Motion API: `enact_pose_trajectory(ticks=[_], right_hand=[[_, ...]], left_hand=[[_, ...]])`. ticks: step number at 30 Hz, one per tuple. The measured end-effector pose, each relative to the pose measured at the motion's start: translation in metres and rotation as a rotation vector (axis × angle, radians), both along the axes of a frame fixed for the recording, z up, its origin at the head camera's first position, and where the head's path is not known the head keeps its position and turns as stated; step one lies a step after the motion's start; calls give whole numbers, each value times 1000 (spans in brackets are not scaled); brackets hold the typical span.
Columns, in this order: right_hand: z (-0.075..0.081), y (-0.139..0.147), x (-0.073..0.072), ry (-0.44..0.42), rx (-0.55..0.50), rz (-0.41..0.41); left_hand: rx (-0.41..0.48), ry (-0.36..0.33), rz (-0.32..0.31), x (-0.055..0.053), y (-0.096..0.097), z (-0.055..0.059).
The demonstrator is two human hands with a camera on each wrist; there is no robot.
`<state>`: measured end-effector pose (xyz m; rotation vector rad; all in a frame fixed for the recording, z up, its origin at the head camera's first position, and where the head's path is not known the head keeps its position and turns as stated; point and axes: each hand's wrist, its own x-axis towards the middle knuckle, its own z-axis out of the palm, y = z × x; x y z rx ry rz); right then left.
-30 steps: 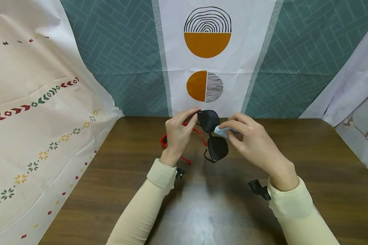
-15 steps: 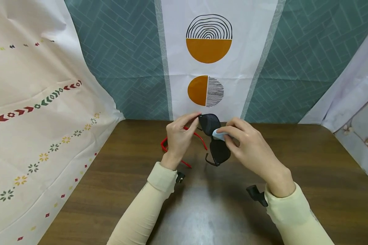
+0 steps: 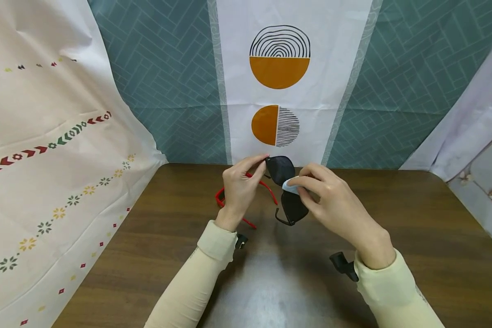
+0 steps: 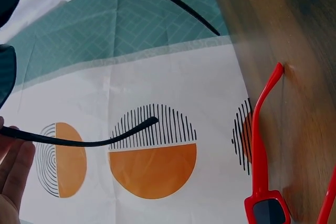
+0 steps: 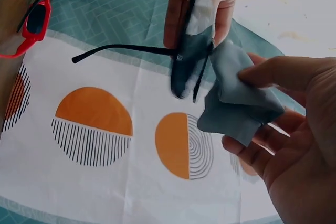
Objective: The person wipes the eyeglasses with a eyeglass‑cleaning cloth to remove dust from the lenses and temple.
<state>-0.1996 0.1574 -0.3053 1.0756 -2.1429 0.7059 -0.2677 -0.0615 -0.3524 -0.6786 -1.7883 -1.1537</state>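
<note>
Black sunglasses (image 3: 294,207) hang tilted in the air, one lens above the other. My left hand (image 3: 242,189) pinches them at the upper corner of the frame, by the hinge. Both temple arms are unfolded, as the left wrist view shows with one temple arm (image 4: 178,2) at its top. My right hand (image 3: 332,200) holds a folded light-blue cloth (image 5: 239,95) between thumb and fingers. In the head view the cloth lies over the middle of the sunglasses, near the bridge and the lower lens. Whether it touches the lens is hard to tell.
Red-framed sunglasses (image 4: 259,156) lie on the brown wooden table (image 3: 147,255) behind my left hand, partly hidden by it. A patterned teal and white cloth (image 3: 176,91) hangs along the table's back edge. A cream patterned cloth (image 3: 57,182) hangs on the left.
The cloth in my right hand has moved slightly left and down, from the upper lens to the middle of the sunglasses. My left hand keeps its pinch. The head view has tipped up slightly.
</note>
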Motion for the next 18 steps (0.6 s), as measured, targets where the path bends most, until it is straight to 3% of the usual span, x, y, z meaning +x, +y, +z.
enact_pose_trajectory(ticks=[3, 6, 11, 18], right_hand=[[0, -1, 0, 4, 31, 13], [2, 3, 1, 2, 56, -28], [5, 8, 3, 14, -10, -57], [3, 0, 3, 26, -28, 42]], left_hand=[[3, 7, 2, 0, -1, 0], [17, 9, 1, 0, -1, 1], [33, 6, -6, 1, 0, 1], [52, -2, 8, 0, -1, 0]])
